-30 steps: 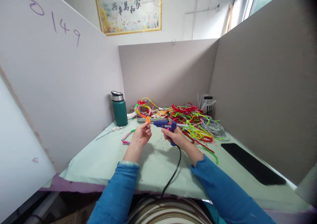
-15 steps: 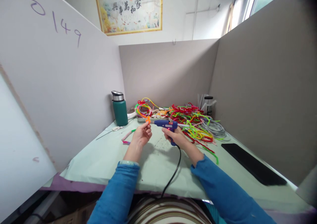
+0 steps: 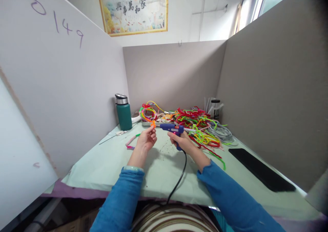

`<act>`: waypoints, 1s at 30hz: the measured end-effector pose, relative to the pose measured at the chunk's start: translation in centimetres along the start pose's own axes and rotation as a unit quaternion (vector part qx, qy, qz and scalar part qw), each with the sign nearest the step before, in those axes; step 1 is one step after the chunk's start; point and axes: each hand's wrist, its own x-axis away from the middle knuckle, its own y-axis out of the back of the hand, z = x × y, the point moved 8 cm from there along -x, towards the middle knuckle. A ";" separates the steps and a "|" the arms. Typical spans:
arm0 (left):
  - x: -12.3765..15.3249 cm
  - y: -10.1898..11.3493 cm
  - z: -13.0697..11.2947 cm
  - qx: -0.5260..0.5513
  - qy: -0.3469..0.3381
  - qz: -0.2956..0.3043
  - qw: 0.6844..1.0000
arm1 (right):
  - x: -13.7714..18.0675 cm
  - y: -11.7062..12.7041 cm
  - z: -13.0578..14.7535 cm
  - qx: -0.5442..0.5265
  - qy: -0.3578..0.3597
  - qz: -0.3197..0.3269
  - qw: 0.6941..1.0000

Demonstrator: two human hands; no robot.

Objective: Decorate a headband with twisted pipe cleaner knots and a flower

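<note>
Between the fingertips of my left hand (image 3: 147,138) is a small orange piece (image 3: 153,124), which looks like bent pipe cleaner. My right hand (image 3: 180,140) is wrapped round the handle of a blue glue gun (image 3: 170,127). Its nozzle points left and reaches close to the orange piece; whether they touch I cannot tell. A red light glows on the gun's body, and a clear glue stick (image 3: 189,129) sticks out at the back. From the handle a black cord (image 3: 182,175) runs down over the table's front edge.
Behind my hands stands a metal tray (image 3: 146,124) of small pieces, with a coil of coloured pipe cleaners (image 3: 148,113) at its left end. A heap of pipe cleaners (image 3: 197,117) spreads to the right. A green bottle (image 3: 124,114) and a black mat (image 3: 261,169) flank the work area.
</note>
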 end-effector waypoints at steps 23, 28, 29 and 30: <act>0.1 0.1 0.2 -0.003 0.011 -0.007 1.000 | 0.3 -0.3 0.5 0.014 -0.002 0.016 1.000; 0.2 0.0 0.1 0.005 0.012 -0.009 1.000 | 0.3 -0.4 0.0 0.023 -0.008 0.022 0.999; 0.2 0.0 0.1 0.004 0.012 -0.010 1.000 | 0.3 -0.4 -0.1 0.023 -0.008 0.021 0.999; 0.2 0.1 0.1 0.003 0.013 -0.011 1.000 | 0.3 -0.3 -0.1 0.021 -0.007 0.018 1.000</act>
